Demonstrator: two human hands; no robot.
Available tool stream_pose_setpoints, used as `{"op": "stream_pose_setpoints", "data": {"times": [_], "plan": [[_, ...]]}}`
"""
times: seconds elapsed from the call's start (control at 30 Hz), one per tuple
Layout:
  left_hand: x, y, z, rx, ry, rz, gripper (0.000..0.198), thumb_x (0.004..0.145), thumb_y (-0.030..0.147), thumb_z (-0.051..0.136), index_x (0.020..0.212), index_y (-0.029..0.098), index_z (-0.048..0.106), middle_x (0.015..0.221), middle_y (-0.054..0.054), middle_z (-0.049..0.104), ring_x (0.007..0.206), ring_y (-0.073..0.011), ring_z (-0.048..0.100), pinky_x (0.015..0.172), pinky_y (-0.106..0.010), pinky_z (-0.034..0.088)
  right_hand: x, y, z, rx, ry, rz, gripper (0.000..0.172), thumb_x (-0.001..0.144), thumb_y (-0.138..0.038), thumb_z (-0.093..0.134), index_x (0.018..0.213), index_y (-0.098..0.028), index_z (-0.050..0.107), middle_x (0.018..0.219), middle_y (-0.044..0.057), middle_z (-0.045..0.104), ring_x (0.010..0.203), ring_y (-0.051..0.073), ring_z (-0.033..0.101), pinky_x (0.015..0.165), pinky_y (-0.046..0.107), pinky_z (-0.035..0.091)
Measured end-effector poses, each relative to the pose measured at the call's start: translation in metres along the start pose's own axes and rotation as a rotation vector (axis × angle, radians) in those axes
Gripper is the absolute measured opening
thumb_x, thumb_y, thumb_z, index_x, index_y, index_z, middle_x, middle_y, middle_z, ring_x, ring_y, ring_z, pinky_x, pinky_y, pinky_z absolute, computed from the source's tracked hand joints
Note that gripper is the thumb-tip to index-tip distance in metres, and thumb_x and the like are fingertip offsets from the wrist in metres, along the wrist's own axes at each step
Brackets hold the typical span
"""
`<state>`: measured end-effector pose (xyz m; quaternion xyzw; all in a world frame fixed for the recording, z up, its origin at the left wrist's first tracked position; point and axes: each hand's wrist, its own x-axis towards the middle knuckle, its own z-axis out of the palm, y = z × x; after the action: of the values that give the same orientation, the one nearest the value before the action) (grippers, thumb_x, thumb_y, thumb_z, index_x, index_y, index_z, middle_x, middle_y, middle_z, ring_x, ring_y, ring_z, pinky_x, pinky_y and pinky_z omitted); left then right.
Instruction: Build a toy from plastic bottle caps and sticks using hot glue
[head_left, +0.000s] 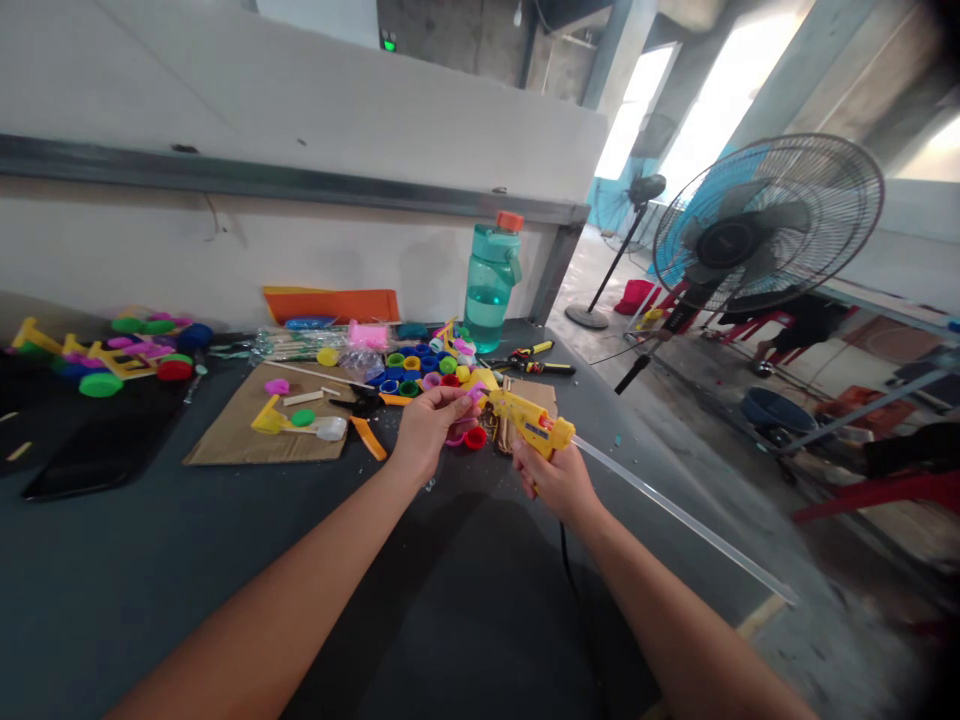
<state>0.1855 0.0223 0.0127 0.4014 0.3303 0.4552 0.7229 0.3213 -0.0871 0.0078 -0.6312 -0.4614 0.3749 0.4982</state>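
Observation:
My right hand (pixel 551 475) is wrapped round the handle of a yellow glue gun (pixel 525 418), its nozzle pointing left. A long clear glue stick (pixel 682 515) sticks out of the gun's back end. Between the fingertips of my left hand (pixel 431 428) is a small pink-purple bottle cap (pixel 475 394), close to the nozzle; whether they touch I cannot tell. Behind and beside the hands lie several coloured bottle caps (pixel 409 370). Left of my left hand, a cardboard sheet (pixel 225 430) carries a yellow plastic piece (pixel 268 415), a green cap (pixel 303 418) and short sticks.
Orange-handled cutters (pixel 367 437) lie beside the cardboard. A teal water bottle (pixel 489 290) stands at the back, with yellow-and-black pliers (pixel 536 367) near it. At the left are a dark phone-like slab (pixel 90 460) and assembled cap pieces (pixel 101 384). A standing fan (pixel 726 240) is off the table's right edge.

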Motion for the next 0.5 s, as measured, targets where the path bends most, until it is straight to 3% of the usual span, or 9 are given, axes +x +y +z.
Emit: {"op": "stream_pose_setpoints", "data": {"times": [0.5], "plan": [[-0.0028,0.0077,0.0033,-0.141,0.039,-0.093,0.009,0.069,0.014,0.070,0.073,0.012,0.062,0.064,-0.003,0.067,0.056,-0.0116,0.065,0.056,-0.021,0.055,-0.0012,0.0013,0.0015,-0.036,0.017,0.014,0.032,0.077,-0.048,0.051,0.065,-0.018,0.050,0.043,-0.006,0.044,0.031,0.007,0.040,0.033,0.020,0.034]]}}
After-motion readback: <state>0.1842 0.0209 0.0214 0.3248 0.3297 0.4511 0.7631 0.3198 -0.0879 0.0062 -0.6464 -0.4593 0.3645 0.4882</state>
